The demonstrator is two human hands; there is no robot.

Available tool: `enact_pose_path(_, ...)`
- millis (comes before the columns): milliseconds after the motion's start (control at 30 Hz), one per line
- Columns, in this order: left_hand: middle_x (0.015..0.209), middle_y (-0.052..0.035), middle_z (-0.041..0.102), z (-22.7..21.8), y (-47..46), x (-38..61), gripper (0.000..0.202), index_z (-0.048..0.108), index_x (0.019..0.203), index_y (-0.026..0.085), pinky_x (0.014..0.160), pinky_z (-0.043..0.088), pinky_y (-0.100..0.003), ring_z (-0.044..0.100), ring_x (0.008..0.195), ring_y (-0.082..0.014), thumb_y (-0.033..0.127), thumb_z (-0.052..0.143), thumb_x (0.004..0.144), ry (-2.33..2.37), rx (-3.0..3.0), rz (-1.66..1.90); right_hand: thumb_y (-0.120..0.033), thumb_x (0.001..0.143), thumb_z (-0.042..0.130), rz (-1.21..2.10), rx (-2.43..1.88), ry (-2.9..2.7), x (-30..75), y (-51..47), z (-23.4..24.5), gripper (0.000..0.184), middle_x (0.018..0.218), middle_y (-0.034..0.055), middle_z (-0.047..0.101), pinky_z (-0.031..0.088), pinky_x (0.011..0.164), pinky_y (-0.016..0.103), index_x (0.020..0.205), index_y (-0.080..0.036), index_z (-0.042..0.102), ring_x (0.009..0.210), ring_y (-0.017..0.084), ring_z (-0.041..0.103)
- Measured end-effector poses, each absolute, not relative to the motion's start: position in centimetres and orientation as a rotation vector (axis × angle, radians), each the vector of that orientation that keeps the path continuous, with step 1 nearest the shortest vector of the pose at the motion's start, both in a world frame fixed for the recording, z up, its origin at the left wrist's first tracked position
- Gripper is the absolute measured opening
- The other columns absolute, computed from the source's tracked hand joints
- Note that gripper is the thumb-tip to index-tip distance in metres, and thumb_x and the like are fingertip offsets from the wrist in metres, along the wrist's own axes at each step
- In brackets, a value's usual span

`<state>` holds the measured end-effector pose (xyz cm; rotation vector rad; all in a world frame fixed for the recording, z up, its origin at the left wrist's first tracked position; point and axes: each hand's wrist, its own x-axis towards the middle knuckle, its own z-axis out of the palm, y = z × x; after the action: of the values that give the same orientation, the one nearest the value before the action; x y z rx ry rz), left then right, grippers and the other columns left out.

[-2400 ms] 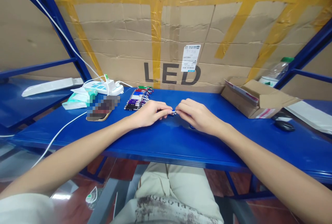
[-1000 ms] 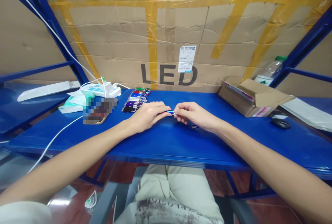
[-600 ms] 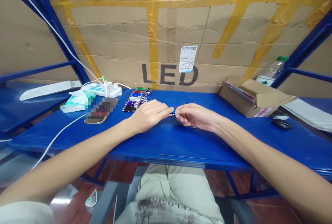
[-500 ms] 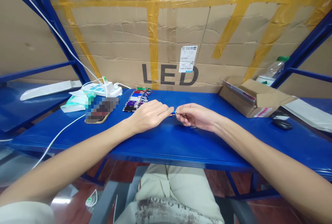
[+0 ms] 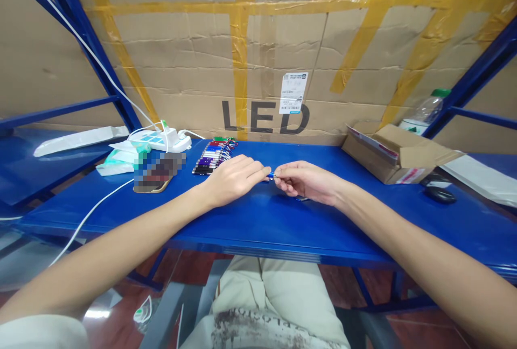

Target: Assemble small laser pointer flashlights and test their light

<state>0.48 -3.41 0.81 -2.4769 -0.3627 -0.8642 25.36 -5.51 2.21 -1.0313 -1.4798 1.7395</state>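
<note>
A small blue tube with a silver end [image 5: 272, 175], by its look a keychain flashlight, lies level between my two hands just above the table. My left hand [image 5: 236, 176] is closed, pinching its left part, and the fingers cover most of it. At its right, silver end, the thumb and fingertips of my right hand [image 5: 305, 181] are pinched together. Beneath my right hand a small dark, shiny piece [image 5: 301, 199] shows on the table; I cannot make out what it is. Beyond my left hand, several similar tubes in different colours [image 5: 210, 156] lie side by side, with clips at their right ends.
On the left of the blue table [image 5: 258, 230] are a phone [image 5: 155, 179], a tissue pack [image 5: 121, 159] and a power strip [image 5: 157, 139] with white cables. To the right stand an open cardboard box [image 5: 399, 155], a black mouse [image 5: 440, 194] and a bottle [image 5: 424, 112]. Cardboard [image 5: 181, 69] walls the back.
Both hands keep the same hold on the blue tube. A slight shift of the whole view is all that differs.
</note>
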Motion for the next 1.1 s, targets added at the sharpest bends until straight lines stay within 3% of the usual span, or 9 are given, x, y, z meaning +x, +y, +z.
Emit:
enact_pose_path(267, 0.104, -0.0106, 0.078, 0.4, -2.7, 0.5, 0.029, 0.074, 0.12, 0.015, 0.089, 0.055, -0.035, 0.072, 0.095, -0.0215, 0.036, 0.054, 0.114, -0.547, -2.7, -1.079, -0.057, 0.095, 0.07, 1.259, -1.086, -1.917, 26.7, -4.9, 2.3, 0.041, 0.076, 0.0008, 0.065, 0.039, 0.06, 0.028, 0.083, -0.018, 0.067, 0.064, 0.013, 0.05)
enact_pose_path(433, 0.104, -0.0081, 0.075, 0.7, -2.7, 0.5, 0.025, 0.078, 0.112, 0.018, 0.088, 0.055, -0.033, 0.07, 0.095, -0.02, 0.038, 0.065, 0.108, -0.708, -2.892, -1.273, -0.05, 0.102, 0.059, 0.719, -1.184, -2.269, 27.7, -4.8, 2.6, 0.033, 0.077, 0.0, 0.065, 0.039, 0.065, 0.029, 0.091, -0.02, 0.068, 0.069, 0.017, 0.053)
enact_pose_path(567, 0.102, -0.0073, 0.071, 0.8, -2.5, 0.4, 0.024, 0.079, 0.109, 0.019, 0.091, 0.054, -0.037, 0.066, 0.098, -0.0215, 0.04, 0.067, 0.107, -0.837, -2.993, -1.183, -0.039, 0.101, 0.058, 0.525, -1.27, -2.477, 28.1, -4.9, 2.9, 0.021, 0.074, 0.0001, 0.067, 0.036, 0.065, 0.03, 0.091, -0.022, 0.065, 0.065, 0.017, 0.054)
enact_pose_path(667, 0.102, -0.0066, 0.073, 0.6, -2.1, 0.2, 0.024, 0.078, 0.111, 0.02, 0.094, 0.052, -0.039, 0.065, 0.1, -0.0231, 0.041, 0.067, 0.107, -0.887, -3.041, -1.089, -0.034, 0.098, 0.06, 0.496, -1.329, -2.54, 28.6, -4.9, 3.3, 0.015, 0.074, 0.0011, 0.069, 0.036, 0.065, 0.03, 0.089, -0.022, 0.065, 0.064, 0.017, 0.055)
enact_pose_path(833, 0.105, -0.0061, 0.074, 0.3, -1.8, 0.1, 0.025, 0.077, 0.113, 0.021, 0.096, 0.051, -0.039, 0.065, 0.102, -0.0229, 0.043, 0.066, 0.107, -0.88, -3.106, -1.017, -0.036, 0.092, 0.066, 0.734, -1.301, -2.6, 29.8, -4.9, 4.4, 0.015, 0.08, 0.0023, 0.073, 0.038, 0.064, 0.029, 0.089, -0.022, 0.068, 0.068, 0.018, 0.057)
enact_pose_path(1100, 0.104, -0.0062, 0.074, 0.4, -1.9, 0.1, 0.03, 0.078, 0.115, 0.021, 0.096, 0.051, -0.039, 0.067, 0.101, -0.0225, 0.046, 0.062, 0.109, -0.863, -3.13, -1.013, -0.046, 0.087, 0.075, 0.785, -1.356, -2.701, 30.8, -4.8, 5.0, 0.025, 0.077, -0.0003, 0.062, 0.037, 0.06, 0.029, 0.092, -0.021, 0.07, 0.065, 0.016, 0.051)
